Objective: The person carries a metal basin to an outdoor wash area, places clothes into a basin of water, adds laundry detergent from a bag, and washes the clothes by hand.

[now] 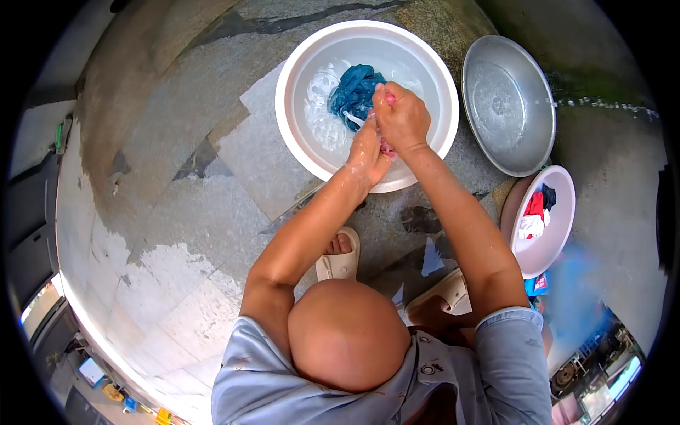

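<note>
Both of my hands are close together over a white basin (285,106) that has water in it. A wet teal cloth (352,92) lies bunched in the basin, one end reaching up to my hands. My right hand (405,119) is closed in a fist around the gathered cloth. Just left of it and lower, my left hand (368,150) is closed against the same bundle, its skin wet and sudsy. A white strip shows on the cloth beside my left fingers. Small pink patches appear between the hands; whether they are fabric I cannot tell.
Right of the white basin, a metal basin (506,106) stands tilted, with water running near its rim. Below it a pink basin (542,248) holds red, white and dark clothes (533,216). Wet stone paving (241,142) surrounds them. My sandals (340,258) are close to the white basin.
</note>
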Available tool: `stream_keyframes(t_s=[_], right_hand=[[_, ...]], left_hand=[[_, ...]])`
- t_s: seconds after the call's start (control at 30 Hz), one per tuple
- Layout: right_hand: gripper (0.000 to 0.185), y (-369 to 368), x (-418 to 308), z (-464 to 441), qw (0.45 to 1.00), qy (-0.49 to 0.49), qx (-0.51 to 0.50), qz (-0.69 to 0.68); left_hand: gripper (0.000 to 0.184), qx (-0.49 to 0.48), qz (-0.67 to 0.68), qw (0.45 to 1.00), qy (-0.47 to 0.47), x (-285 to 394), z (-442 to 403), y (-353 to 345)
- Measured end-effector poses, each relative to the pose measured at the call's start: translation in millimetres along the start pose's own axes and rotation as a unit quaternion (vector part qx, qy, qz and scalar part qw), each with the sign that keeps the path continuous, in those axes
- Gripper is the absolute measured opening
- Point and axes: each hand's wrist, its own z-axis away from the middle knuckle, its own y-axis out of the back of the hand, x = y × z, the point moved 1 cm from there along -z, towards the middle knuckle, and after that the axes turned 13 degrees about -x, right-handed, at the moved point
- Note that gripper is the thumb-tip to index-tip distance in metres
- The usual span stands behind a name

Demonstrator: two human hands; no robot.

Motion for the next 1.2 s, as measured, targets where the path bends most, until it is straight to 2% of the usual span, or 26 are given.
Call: stream_keyframes(t_s=[0.03,0.1,0.13,0.17,0.23,0.27,0.33,0.37,0.4,0.5,0.53,0.63,0.67,0.77,0.8,0.83,0.9,0.97,1.0,1.1,1.17,1.2], right_hand=[[0.033,1.0,12.6,-16.6,0.993,-0.092,-0.004,-0.071],[0.029,-1.4,20.0,-28.2,0.994,-0.08,0.074,-0.013],[0.028,-2.4,11.4,-18.5,0.997,-0.042,0.072,-0.003],[0.026,-7.5,-0.7,-3.9,0.997,0.0,0.072,0.006],[0.025,0.5,-39.7,22.0,0.992,0.092,0.085,-0.012],[0.026,8.0,-57.0,30.7,0.985,0.142,0.092,-0.037],[0.03,-5.7,-12.4,7.6,0.999,0.039,0.027,-0.008],[0.033,-5.9,16.7,-18.5,0.998,-0.057,-0.018,0.006],[0.042,4.7,21.2,-28.6,0.991,-0.126,-0.025,-0.045],[0.049,10.1,43.6,-52.1,0.975,-0.152,-0.011,-0.16],[0.05,12.6,46.8,-52.9,0.921,-0.177,-0.031,-0.345],[0.045,23.2,53.2,-52.7,0.834,-0.174,-0.056,-0.52],[0.037,23.7,60.6,-50.4,0.858,-0.167,-0.086,-0.478],[0.033,27.5,60.8,-42.9,0.916,-0.145,-0.158,-0.338],[0.028,23.5,60.4,-44.9,0.932,-0.134,-0.2,-0.271],[0.026,17.4,58.7,-45.2,0.949,-0.108,-0.196,-0.22],[0.024,2.7,47.8,-48.4,0.975,-0.053,-0.184,-0.116],[0.031,-11.2,27.5,-54.8,0.995,0.073,-0.067,0.03],[0.033,-30.3,26.4,-59.2,0.986,0.131,-0.004,0.105],[0.03,-60.9,33.9,-64.8,0.98,0.167,-0.071,0.085],[0.024,-68.6,42.2,-69.5,0.979,0.098,-0.18,0.004],[0.022,-57.8,28.1,-62.8,0.97,0.057,-0.22,-0.087]], left_hand=[[0.031,-0.008,-0.002,1.0,-0.01,-1.7,-3.4,-5.1],[0.03,-0.024,-0.003,0.999,-0.028,-2.1,-6.5,-11.5],[0.032,-0.043,-0.007,0.999,-0.027,10.5,-6.5,-17.6],[0.033,-0.136,0.043,0.989,-0.039,16.4,-17.3,2.5],[0.035,-0.32,0.14,0.935,-0.06,15.0,-43.1,53.5],[0.035,-0.104,0.126,0.985,-0.06,18.8,-29.1,24.8],[0.034,-0.024,0.048,0.999,0.009,6.4,-10.5,0.0],[0.034,0.013,0.004,0.999,0.036,2.4,-8.7,-5.4],[0.033,0.028,-0.02,0.999,0.032,-5.6,-10.6,-5.0],[0.035,-0.087,-0.134,0.987,-0.027,4.5,-18.5,-13.7],[0.033,-0.089,-0.115,0.988,-0.041,11.1,-19.8,-17.2],[0.03,-0.061,-0.182,0.978,-0.084,27.1,-17.9,-15.0],[0.027,-0.06,-0.15,0.981,-0.103,33.2,-22.3,-5.1],[0.02,0.002,-0.092,0.99,-0.105,54.0,-12.8,7.7],[0.02,0.027,-0.127,0.984,-0.125,57.7,-10.0,14.3],[0.02,0.052,-0.163,0.975,-0.144,60.1,-7.7,23.0],[0.02,0.101,-0.233,0.95,-0.182,65.4,-3.4,31.5],[0.028,0.11,-0.242,0.951,-0.161,66.0,3.7,33.1],[0.031,0.108,-0.231,0.957,-0.142,64.1,6.3,35.3],[0.035,0.137,-0.209,0.966,-0.07,59.2,9.4,41.3],[0.035,0.191,-0.149,0.97,0.012,59.1,15.1,37.2],[0.042,0.173,-0.107,0.979,0.016,54.1,11.7,42.3]])
